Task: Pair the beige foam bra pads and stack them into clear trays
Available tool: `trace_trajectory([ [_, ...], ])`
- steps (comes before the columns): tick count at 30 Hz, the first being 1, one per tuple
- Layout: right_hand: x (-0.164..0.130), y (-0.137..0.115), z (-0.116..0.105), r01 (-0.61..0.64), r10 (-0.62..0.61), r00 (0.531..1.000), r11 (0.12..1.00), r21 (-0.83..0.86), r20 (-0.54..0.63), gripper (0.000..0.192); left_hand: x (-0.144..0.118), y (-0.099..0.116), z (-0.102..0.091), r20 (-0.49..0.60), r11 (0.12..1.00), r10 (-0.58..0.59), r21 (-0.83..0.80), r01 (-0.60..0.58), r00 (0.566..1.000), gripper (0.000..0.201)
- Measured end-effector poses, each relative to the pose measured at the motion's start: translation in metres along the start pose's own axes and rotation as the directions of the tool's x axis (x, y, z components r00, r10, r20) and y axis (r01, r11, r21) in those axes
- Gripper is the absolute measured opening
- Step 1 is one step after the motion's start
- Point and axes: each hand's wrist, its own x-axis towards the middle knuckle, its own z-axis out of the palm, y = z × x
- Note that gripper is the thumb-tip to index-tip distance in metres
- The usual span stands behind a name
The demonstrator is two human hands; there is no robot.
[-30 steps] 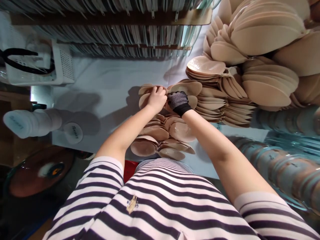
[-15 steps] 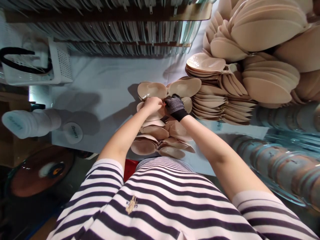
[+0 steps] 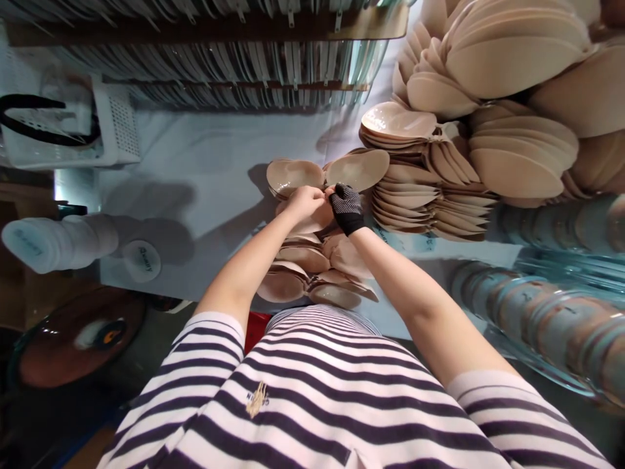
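— What are the hands on, at the centre of the frame?

— A pair of beige moulded cups [image 3: 326, 171], two smooth, shallow ovals joined at the middle, lying hollow side up on the white table [image 3: 205, 163]. The left hand [image 3: 305, 200] is bare and the right hand [image 3: 346, 207] wears a dark knit glove dotted with pale grip points. Both are curled closed with fingertips pinched at the join between the two cups, touching each other there.

— And underneath?

— A low stack of the same cups [image 3: 312, 273] runs from the hands down toward the striped shirt [image 3: 317, 391] at the bottom centre; I count about four pairs showing, soft-edged and matte, slightly shiny inside.

— What about the right side?

— Tall piles of cups [image 3: 430, 195] just right of the hands, thin layers pressed flat, too many to count. Above them, in the upper right, bigger rounded cups [image 3: 512, 58] lie dome side up. Lower right, clear plastic trays [image 3: 561, 312] hold rows of cups, glossy and bluish.

— Left side?

— One white perforated plastic basket [image 3: 114, 124] at upper left with a black loop [image 3: 39, 120] across it, and a white roll [image 3: 53, 238] lying on its side at mid left beside one round white disc [image 3: 141, 258]. Along the top edge, rows of clear trays [image 3: 244, 71] stand on edge on a shelf.
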Motion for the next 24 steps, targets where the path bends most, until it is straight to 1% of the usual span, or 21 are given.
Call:
trace_trajectory([
  [1,0.001,0.000,-0.001,0.002,-0.002,1.000,1.000,0.031,0.008,0.040,-0.001,-0.002,0.001,0.003,0.999,0.009,-0.046,-0.008,1.000,0.024],
  [3,0.003,0.001,-0.007,0.050,-0.053,0.997,0.998,0.039,0.063,0.036,-0.004,-0.006,0.002,0.011,0.998,0.006,-0.061,-0.005,1.000,0.025],
  [5,0.003,0.002,-0.016,0.100,-0.097,0.985,0.995,-0.012,0.144,0.033,-0.009,-0.009,-0.001,0.009,1.000,0.011,-0.009,-0.011,1.000,0.025],
  [7,0.004,0.002,-0.026,0.138,-0.118,0.967,0.988,-0.074,0.224,0.031,-0.013,-0.008,-0.006,0.016,0.997,0.041,0.070,-0.042,0.999,0.027],
  [10,0.004,-0.002,-0.039,0.180,-0.135,0.948,0.974,-0.136,0.289,0.030,-0.014,-0.003,-0.012,0.042,0.981,0.081,0.176,-0.087,0.996,0.029],
  [11,0.003,-0.004,-0.041,0.187,-0.140,0.947,0.972,-0.142,0.289,0.030,-0.013,-0.002,-0.013,0.036,0.978,0.087,0.188,-0.092,0.996,0.029],
  [13,0.001,-0.009,-0.042,0.174,-0.138,0.959,0.976,-0.132,0.249,0.030,-0.011,-0.001,-0.011,-0.007,0.983,0.076,0.168,-0.074,0.997,0.030],
  [15,-0.001,-0.014,-0.037,0.137,-0.117,0.974,0.986,-0.096,0.196,0.030,-0.009,-0.002,-0.005,-0.033,0.993,0.030,0.117,-0.026,0.999,0.030],
  [17,-0.003,-0.015,-0.029,0.092,-0.081,0.986,0.993,-0.069,0.143,0.031,-0.009,-0.004,0.003,-0.001,0.995,-0.034,0.094,0.034,0.999,0.030],
  [19,-0.004,-0.012,-0.019,0.076,-0.067,0.992,0.993,-0.085,0.107,0.032,-0.010,-0.006,0.009,0.050,0.987,-0.067,0.148,0.059,0.996,0.030],
  [20,-0.003,-0.009,-0.015,0.102,-0.089,0.990,0.988,-0.114,0.113,0.032,-0.011,-0.006,0.011,0.071,0.977,-0.062,0.207,0.047,0.996,0.029],
  [21,-0.003,-0.006,-0.011,0.155,-0.134,0.981,0.976,-0.152,0.143,0.031,-0.013,-0.007,0.012,0.089,0.960,-0.044,0.278,0.018,0.995,0.029],
  [22,-0.003,-0.002,-0.009,0.231,-0.193,0.961,0.954,-0.193,0.197,0.029,-0.015,-0.007,0.011,0.106,0.937,-0.014,0.348,-0.024,0.994,0.028],
  [24,-0.002,0.003,-0.009,0.388,-0.307,0.900,0.888,-0.247,0.310,0.027,-0.017,-0.006,0.008,0.117,0.883,0.076,0.454,-0.122,0.990,0.027],
])
